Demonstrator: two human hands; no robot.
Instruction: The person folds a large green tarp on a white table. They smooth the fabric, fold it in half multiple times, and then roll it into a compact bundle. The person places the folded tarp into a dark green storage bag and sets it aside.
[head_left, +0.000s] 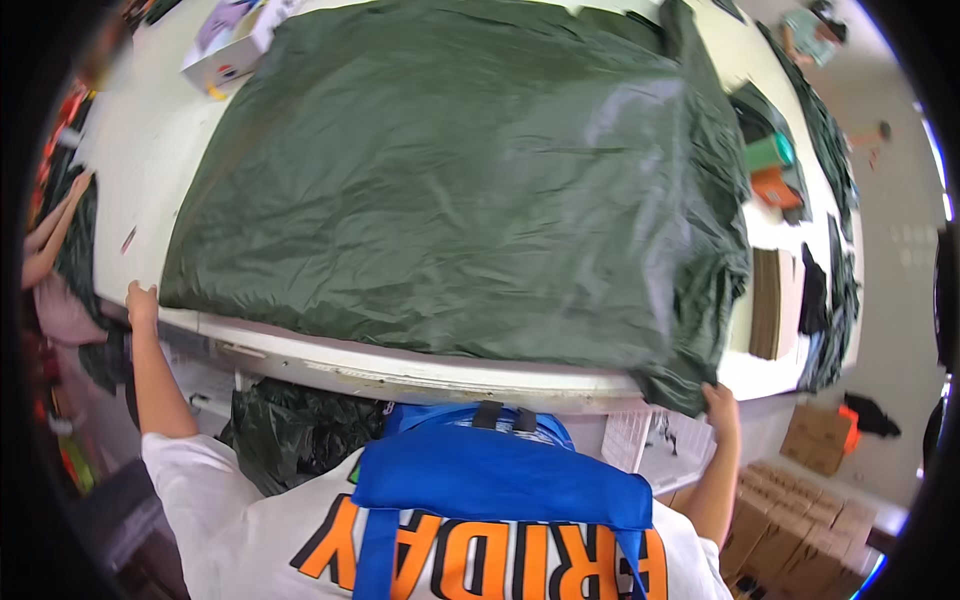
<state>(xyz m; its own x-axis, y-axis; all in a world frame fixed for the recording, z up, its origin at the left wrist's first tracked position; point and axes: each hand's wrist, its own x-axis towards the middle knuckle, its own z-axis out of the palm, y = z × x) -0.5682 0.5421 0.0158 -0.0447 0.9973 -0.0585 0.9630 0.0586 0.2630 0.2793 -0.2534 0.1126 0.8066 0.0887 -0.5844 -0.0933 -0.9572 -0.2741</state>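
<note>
On the white table [140,150], a dark green sheet [450,180] is lying spread flat. Left hand [141,303] is resting at its near-left corner; whether this grip is closing on it cannot be determined. Right hand [720,405] is pinching the near-right corner.

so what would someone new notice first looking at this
First, the big dark green sheet, shiny and wrinkled, spread over most of the white table. Next, the two hands at its near corners: the left hand on the table edge beside the left corner, the right hand gripping the bunched right corner. Then the blue strap across the white shirt at the bottom, and stacked cardboard boxes at lower right.
</note>
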